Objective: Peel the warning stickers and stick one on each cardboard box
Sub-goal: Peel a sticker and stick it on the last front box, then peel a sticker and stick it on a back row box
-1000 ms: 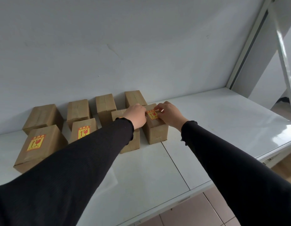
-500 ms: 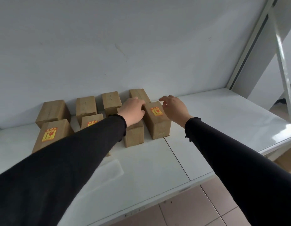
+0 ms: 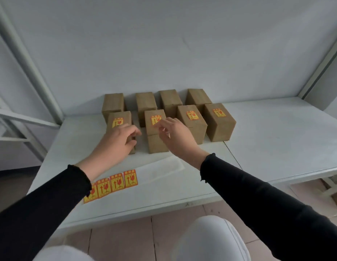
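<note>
Eight matte brown cardboard boxes (image 3: 219, 122) stand in two rows at the back of a smooth white table (image 3: 277, 140). The four in front carry yellow stickers. The left hand (image 3: 118, 142) and right hand (image 3: 175, 136) hover over them, fingers loosely curled, holding nothing. The glossy sticker strip (image 3: 116, 182) lies flat near the table's front edge; bare tabletop spreads to the right.

Light: soft, even daylight | shadows: faint | blur: slight (hands mostly) | edges: wide-angle bending
</note>
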A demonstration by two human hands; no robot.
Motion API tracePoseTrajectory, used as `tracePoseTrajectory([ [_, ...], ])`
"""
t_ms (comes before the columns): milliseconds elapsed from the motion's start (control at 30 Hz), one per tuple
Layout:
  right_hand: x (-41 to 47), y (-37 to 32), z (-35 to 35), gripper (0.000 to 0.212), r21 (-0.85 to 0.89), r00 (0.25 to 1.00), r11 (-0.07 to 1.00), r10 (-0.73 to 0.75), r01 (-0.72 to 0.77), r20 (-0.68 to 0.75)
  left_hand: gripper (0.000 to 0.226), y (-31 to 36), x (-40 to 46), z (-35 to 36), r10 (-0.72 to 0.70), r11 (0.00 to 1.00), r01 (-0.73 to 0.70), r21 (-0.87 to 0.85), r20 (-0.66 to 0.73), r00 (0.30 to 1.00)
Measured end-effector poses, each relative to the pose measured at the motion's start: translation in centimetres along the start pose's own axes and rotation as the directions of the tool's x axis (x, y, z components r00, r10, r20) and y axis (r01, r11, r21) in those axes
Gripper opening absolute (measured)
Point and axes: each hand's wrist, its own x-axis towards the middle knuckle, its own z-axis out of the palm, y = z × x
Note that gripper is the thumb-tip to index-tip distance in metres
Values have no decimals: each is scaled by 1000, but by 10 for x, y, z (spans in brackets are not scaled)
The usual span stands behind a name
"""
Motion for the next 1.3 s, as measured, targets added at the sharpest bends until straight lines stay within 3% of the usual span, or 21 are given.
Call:
tracePoseTrajectory([
  [167,-19,-36,65,19,51,980,998,25,-35,196,19,-55,-54,17,-206,979,205,24,106,973],
  [267,-27,-42,90,20,-17,932,994,108,-108,347,35,-70,-68,38,-299,954,295,54,236,924],
  [367,-31,-39,100,23,-77,896,982,188,-172,403,46,-74,-66,56,-328,945,315,91,280,902],
  [533,-43,-38,112,31,-73,896,969,245,-235,371,38,-71,-58,66,-348,936,308,171,325,879],
  [733,-54,-38,113,25,-17,923,972,229,-236,309,7,-82,-57,64,-347,905,415,-91,403,847],
  [1000,-55,-42,100,16,22,969,985,167,-173,183,12,-75,-58,41,-268,814,434,-386,413,870],
  [1300,-53,-51,97,28,-131,981,979,170,-157,94,13,-71,-56,39,-300,799,426,-423,333,894],
])
